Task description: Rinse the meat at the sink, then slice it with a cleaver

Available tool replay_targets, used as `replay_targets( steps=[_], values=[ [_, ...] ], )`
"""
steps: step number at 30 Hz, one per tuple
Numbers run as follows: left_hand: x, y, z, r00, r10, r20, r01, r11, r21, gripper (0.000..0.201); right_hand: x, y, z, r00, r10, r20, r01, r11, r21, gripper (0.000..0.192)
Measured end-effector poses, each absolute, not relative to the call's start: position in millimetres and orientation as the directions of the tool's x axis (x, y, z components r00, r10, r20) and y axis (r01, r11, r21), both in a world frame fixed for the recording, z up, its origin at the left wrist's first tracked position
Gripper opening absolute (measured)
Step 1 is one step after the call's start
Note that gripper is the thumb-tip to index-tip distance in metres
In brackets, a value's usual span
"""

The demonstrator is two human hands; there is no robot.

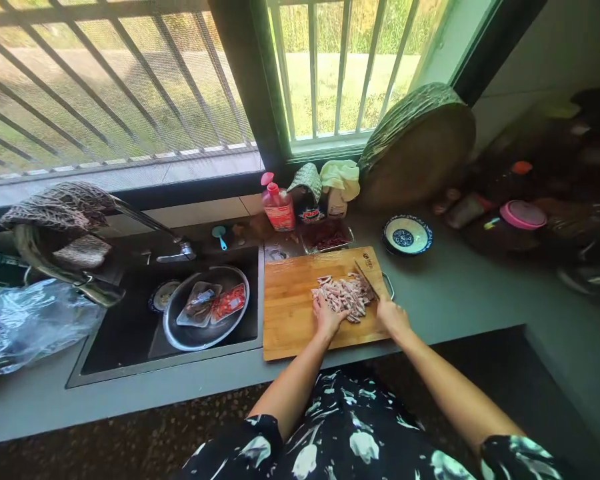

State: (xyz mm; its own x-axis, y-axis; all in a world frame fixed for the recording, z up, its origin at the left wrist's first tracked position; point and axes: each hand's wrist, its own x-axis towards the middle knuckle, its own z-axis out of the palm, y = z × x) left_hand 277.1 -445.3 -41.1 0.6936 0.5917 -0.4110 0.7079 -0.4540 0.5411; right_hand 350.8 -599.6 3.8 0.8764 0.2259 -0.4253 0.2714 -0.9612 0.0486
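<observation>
On the wooden cutting board (293,313) lies a pile of pale, purplish chopped meat strips (347,293). My left hand (329,317) rests against the near left side of the pile, its thumb spread away from the fingers. My right hand (393,319) is closed around the handle of a kitchen knife (369,280). The knife's blade slants up and left along the right edge of the meat, touching or very near it. The handle is hidden in my fist.
Left of the board, a metal bowl (206,337) with packaged food sits in the sink (130,340) under the faucet (175,252). Behind the board stand a glass dish (327,239) and a pink pump bottle (279,208). A patterned plate (407,235) lies to the right.
</observation>
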Motion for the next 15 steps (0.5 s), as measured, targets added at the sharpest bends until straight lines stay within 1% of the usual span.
replay_targets(
  steps=[2,6,9,12,15],
  values=[
    [282.2,-461.9,-42.8,0.676,0.616,-0.404,0.726,-0.461,0.510,0.108,346.8,-592.1,-2.0,0.849,0.285,-0.445,0.318,-0.948,-0.001,0.023],
    [287.8,-479.1,-45.7,0.641,0.662,-0.388,0.766,-0.514,0.386,0.112,351.1,-592.7,-1.5,0.791,0.388,-0.473,0.389,-0.916,-0.101,0.023],
    [289.0,-484.4,-49.7,0.624,0.703,-0.342,0.781,-0.545,0.304,0.112,375.2,-614.8,2.5,0.804,0.401,-0.439,0.401,-0.911,-0.097,0.026],
    [290.2,-492.3,-56.1,0.630,0.717,-0.298,0.775,-0.559,0.295,0.114,394.1,-635.1,1.0,0.819,0.387,-0.424,0.403,-0.913,-0.055,0.027],
    [293.8,-500.9,-61.4,0.661,0.713,-0.237,0.745,-0.584,0.321,0.114,386.2,-633.4,-4.9,0.777,0.451,-0.439,0.467,-0.881,-0.077,0.026]
  ],
)
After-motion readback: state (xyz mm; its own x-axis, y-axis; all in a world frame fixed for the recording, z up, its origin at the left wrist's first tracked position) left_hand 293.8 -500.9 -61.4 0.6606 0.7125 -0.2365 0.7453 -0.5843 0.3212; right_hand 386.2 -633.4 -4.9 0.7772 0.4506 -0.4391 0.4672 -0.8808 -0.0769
